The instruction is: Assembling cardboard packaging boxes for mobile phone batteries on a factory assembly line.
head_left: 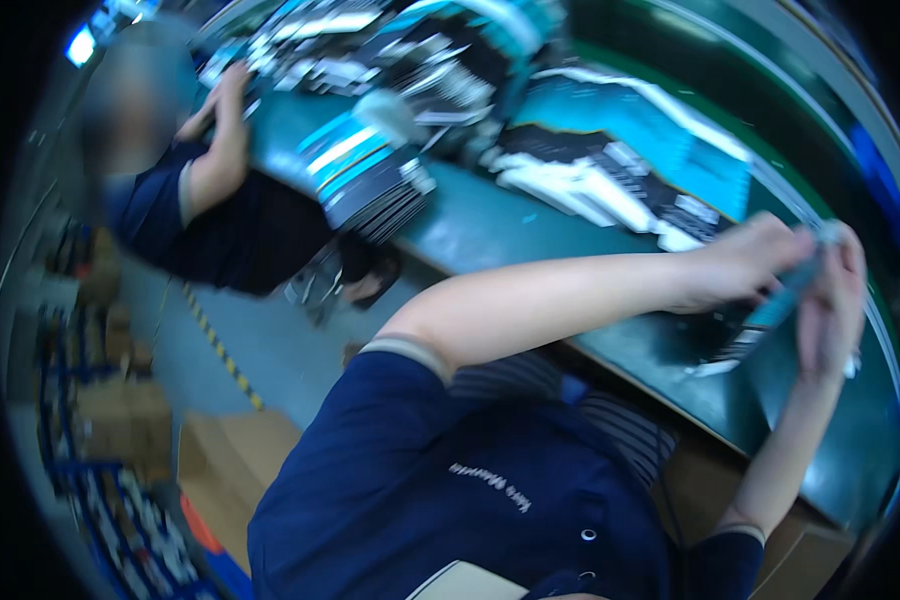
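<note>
A slim teal-and-black package [770,312], blurred by motion, is held tilted above the green table at the right. My left hand [745,262] is closed at its upper part, with the fingers pinched together. On its other side, my right hand [832,305] has its fingers up around the top end, and the two hands almost meet there. Whether the package is a carton or a pouch I cannot make out. Just beyond my left hand, a row of similar teal-and-black packages [630,140] lies overlapped, with white ends toward me.
The green table [460,225] runs from far left to near right. A neat stack of teal-and-black packages [365,170] stands near its edge, beside more piles. A co-worker [225,220] works at the far left. Cardboard boxes [235,460] and shelving [120,500] are at the lower left.
</note>
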The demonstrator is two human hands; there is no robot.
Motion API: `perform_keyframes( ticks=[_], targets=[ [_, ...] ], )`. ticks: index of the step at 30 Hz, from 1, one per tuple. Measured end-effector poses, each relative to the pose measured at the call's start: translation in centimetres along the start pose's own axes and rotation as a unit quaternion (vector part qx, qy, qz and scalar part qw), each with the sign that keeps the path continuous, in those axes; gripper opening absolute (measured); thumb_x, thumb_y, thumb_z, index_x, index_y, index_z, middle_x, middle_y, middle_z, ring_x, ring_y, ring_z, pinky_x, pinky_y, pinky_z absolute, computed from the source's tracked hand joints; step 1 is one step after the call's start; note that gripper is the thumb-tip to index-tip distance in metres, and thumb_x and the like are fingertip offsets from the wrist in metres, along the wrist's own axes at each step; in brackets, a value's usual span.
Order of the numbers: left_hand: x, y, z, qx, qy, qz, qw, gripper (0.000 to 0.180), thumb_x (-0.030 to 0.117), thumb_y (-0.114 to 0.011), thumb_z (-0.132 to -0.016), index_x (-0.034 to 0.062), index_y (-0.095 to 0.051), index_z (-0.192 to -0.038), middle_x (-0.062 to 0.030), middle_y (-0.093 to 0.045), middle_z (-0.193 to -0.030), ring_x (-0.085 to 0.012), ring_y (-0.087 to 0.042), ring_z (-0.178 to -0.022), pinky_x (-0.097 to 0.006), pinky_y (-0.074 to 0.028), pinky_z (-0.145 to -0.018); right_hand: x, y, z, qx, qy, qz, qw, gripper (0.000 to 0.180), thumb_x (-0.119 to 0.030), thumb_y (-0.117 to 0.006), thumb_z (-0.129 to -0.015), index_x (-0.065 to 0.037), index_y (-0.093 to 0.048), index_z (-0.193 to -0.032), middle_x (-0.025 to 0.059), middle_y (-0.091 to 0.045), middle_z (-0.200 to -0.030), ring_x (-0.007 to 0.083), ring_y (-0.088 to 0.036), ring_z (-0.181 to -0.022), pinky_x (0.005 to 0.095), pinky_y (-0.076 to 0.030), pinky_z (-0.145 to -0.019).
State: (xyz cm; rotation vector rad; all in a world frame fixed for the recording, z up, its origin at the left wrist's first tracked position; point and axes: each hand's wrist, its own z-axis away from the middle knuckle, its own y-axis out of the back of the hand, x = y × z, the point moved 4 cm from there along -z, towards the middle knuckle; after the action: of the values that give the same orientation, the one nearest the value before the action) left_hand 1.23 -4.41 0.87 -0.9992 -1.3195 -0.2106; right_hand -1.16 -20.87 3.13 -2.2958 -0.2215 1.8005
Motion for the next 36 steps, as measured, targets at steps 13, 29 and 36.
perform_keyframes(
  ticks=[13, 29, 36],
  targets=[
    [3.3, 1.4, -1.1, 0.0, -0.09, 0.181, 0.979, 0.095, 0.025, -0.08, -0.075, -0.0016, -0.02, -0.144, -0.0111, -0.059, -0.11, -0.0187, -0.06, -0.097, -0.032, -0.05, -0.084, 2.0, 4.2, -2.1, -0.008, -0.157, 0.231, 0.96, 0.042, -0.043, -0.045, -0.1, -0.004, -0.06, -0.106, 0.0024, -0.058, -0.089, 0.0083, -0.051, -0.083, 0.0236, -0.042, -0.073],
    [3.9, 2.6, -3.0, 0.136, -0.063, 0.153, 0.977, 0.039, 0.034, -0.048, -0.099, -0.0016, -0.055, -0.115, -0.0146, -0.065, -0.105, -0.0239, -0.066, -0.093, -0.037, -0.054, -0.081, 2.6, -1.5, -1.5, 0.029, -0.075, 0.128, 0.988, 0.024, -0.022, -0.059, -0.095, -0.001, -0.062, -0.105, 0.0031, -0.067, -0.092, 0.0066, -0.06, -0.083, 0.021, -0.048, -0.074],
    [2.5, 0.0, -3.5, 0.161, -0.224, -0.068, 0.959, 0.048, 0.016, -0.047, -0.1, 0.0075, -0.028, -0.143, -0.0172, -0.06, -0.115, -0.0195, -0.06, -0.104, -0.031, -0.049, -0.087, 0.1, -2.8, -0.8, 0.106, 0.087, 0.006, 0.991, 0.049, -0.007, -0.05, -0.096, -0.007, -0.035, -0.143, 0.0128, -0.057, -0.121, 0.016, -0.056, -0.111, 0.0301, -0.046, -0.093]
  ],
)
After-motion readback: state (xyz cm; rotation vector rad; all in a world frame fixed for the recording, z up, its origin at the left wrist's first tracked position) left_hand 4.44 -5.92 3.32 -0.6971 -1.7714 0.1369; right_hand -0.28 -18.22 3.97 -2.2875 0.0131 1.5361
